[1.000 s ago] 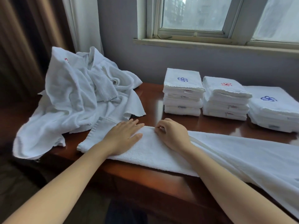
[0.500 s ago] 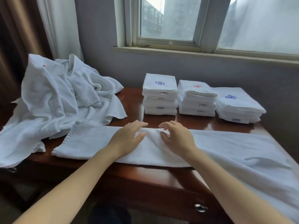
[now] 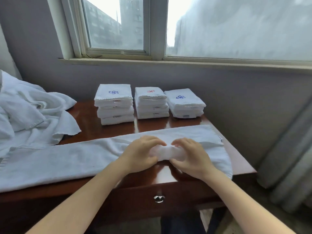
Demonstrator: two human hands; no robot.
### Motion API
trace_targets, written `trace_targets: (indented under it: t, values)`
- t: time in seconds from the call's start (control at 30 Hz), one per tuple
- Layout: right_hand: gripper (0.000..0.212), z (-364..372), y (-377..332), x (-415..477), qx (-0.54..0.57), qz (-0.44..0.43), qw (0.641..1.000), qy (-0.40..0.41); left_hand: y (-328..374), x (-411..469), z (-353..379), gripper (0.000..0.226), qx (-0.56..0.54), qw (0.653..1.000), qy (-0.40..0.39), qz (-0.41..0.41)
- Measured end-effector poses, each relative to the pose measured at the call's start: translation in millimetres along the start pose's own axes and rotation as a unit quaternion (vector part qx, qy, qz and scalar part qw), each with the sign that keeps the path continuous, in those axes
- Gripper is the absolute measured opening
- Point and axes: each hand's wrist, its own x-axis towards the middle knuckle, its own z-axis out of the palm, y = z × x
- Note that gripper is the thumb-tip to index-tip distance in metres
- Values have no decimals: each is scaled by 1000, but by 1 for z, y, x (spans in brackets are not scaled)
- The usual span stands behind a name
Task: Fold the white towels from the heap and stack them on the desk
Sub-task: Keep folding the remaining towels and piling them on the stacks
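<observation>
Along the near edge, between the two forearms, a round drawer knob (image 3: 159,198) sits in the front of the dark wooden table (image 3: 148,178). Just beyond it, the left hand (image 3: 141,154) and the right hand (image 3: 190,157) meet close together on a long towel (image 3: 67,159). The towel lies as a narrow strip across the table, and its right end seems to droop over the side. Both hands curl over the strip, and their fingers (image 3: 157,142) gather a small bunched ridge of cloth between them, so each hand looks to be gripping the towel rather than lying flat on it. The step in hand is probably the crosswise fold, since the strip is already narrowed lengthwise and now needs shortening. The next move likely calls for lifting one end and carrying it over the other so the hems line up. The hanging right end could drag the cloth off the table if it is not watched. Farther back on the left, the heap (image 3: 25,115) of unfolded towels sprawls over that side and touches the strip's far edge. Against the wall stand three finished piles close side by side: the left stack (image 3: 114,103) with a blue emblem, the middle stack (image 3: 151,103) with a red one and the lower right stack (image 3: 184,103) with a blue one. Behind them is a window (image 3: 116,24), with a curtain (image 3: 287,149) at the far right.
</observation>
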Motion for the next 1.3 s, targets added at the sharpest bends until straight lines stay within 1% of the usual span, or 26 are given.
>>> trace_targets:
  t: [0.1, 0.2, 0.27, 0.37, 0.43, 0.5, 0.57, 0.63, 0.7, 0.77, 0.8, 0.93, 1.03, 1.07, 1.13, 1.23, 1.3]
  values:
    - [46, -13, 14, -16, -11, 22, 1000, 0, 13, 14, 12, 49, 19, 999, -27, 36]
    - [46, -22, 25, -27, -2, 38, 999, 9, 21, 24, 20, 59, 17, 998, -49, 40]
    - [42, -28, 31, -34, 13, 54, 998, 17, 23, 29, 25, 61, 14, 996, -69, 51]
    - [27, -35, 39, -43, 30, 59, 998, 21, 22, 36, 34, 53, 40, 993, -88, 74]
    - [20, -39, 45, -49, 50, 64, 996, 22, 20, 40, 40, 42, 37, 993, -75, 77]
    - [16, -43, 50, -55, 53, 78, 996, 6, 19, 44, 45, 30, 39, 995, -49, 76]
    - [28, -48, 55, -60, 37, 88, 995, -40, 19, 49, 49, 22, 62, 996, -19, 65]
    - [45, -54, 58, -62, 29, 93, 992, -82, 23, 58, 53, 23, 83, 996, 6, 44]
    - [58, -61, 61, -63, 31, 101, 989, -106, 28, 67, 55, 27, 110, 994, 23, 17]
    - [62, -66, 63, -63, 39, 115, 985, -120, 33, 77, 56, 28, 133, 991, 24, 5]
    - [62, -68, 64, -62, 43, 120, 984, -122, 36, 81, 56, 27, 135, 991, 18, 14]
    - [60, -74, 71, -60, 60, 119, 986, -100, 46, 97, 57, 19, 95, 991, -34, 86]
    - [47, -73, 79, -57, 113, 136, 983, -49, 53, 109, 61, 18, 62, 991, -59, 100]
    - [43, -72, 82, -55, 131, 148, 980, -28, 54, 113, 62, 18, 60, 992, -64, 94]
    - [41, -71, 91, -49, 150, 167, 974, 4, 55, 123, 63, 18, 45, 995, -68, 52]
    - [40, -70, 104, -43, 174, 183, 967, 14, 52, 136, 62, 29, -10, 998, -67, -14]
    - [22, -68, 112, -38, 182, 172, 968, 25, 50, 143, 61, 36, -37, 996, -71, -29]
